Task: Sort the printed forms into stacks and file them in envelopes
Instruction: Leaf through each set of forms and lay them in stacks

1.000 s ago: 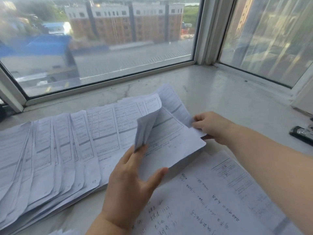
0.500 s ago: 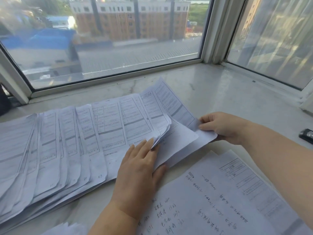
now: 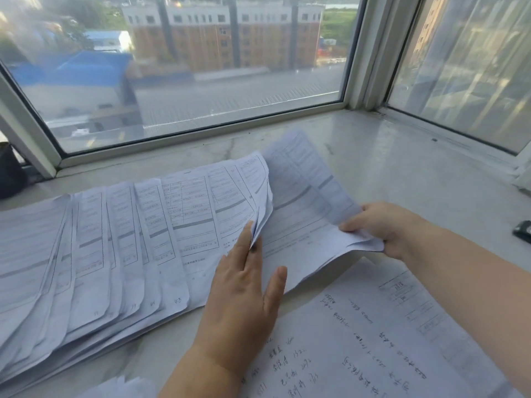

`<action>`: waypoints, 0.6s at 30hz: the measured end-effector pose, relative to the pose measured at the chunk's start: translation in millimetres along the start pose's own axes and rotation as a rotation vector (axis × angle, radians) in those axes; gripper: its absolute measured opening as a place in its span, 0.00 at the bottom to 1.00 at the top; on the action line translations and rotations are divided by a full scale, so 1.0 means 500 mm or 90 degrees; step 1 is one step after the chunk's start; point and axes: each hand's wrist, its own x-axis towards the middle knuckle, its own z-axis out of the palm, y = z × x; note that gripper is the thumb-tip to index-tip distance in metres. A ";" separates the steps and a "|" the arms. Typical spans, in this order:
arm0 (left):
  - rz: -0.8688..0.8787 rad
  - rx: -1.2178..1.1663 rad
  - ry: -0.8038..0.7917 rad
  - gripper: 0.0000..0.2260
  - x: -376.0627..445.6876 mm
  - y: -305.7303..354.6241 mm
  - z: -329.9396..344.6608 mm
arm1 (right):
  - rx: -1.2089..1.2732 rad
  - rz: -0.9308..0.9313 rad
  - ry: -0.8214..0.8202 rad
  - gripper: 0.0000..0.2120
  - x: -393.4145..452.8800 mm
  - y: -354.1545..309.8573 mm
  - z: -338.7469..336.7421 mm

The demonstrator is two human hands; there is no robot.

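The dark object [image 3: 523, 231] is cut off at the right edge; form print [image 3: 189, 208] is unreadable.

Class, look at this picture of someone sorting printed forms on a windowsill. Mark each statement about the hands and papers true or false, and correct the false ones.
1. The right hand pinches the edge of a printed form. True.
2. The left hand holds a pen. False: it holds no pen; its straight fingers rest against the curled edges of the fanned forms.
3. The fanned forms lie to the left of the left hand. True.
4. The handwritten sheet lies on top of the fanned forms. False: it lies apart from them on the sill, near the right arm.
5. A dark object sits at the sill's right edge. True.
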 end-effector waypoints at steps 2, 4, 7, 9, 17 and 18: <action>0.003 0.009 0.010 0.27 -0.001 -0.002 0.002 | 0.043 -0.013 0.060 0.06 -0.002 0.011 -0.042; 0.007 0.022 0.004 0.29 -0.001 -0.003 0.005 | 0.049 -0.033 0.089 0.06 -0.005 0.015 -0.057; 0.014 0.047 -0.019 0.33 0.000 -0.006 0.009 | 0.032 -0.051 0.029 0.07 -0.011 0.007 -0.012; 0.024 0.084 -0.040 0.37 0.002 -0.009 0.010 | 0.001 -0.073 -0.008 0.07 -0.007 -0.002 0.037; 0.041 0.168 -0.100 0.33 0.002 -0.013 0.009 | -0.079 -0.076 -0.088 0.12 0.027 -0.027 0.112; 0.041 0.169 -0.101 0.31 0.002 -0.014 0.010 | -0.085 -0.071 -0.094 0.13 0.029 -0.029 0.113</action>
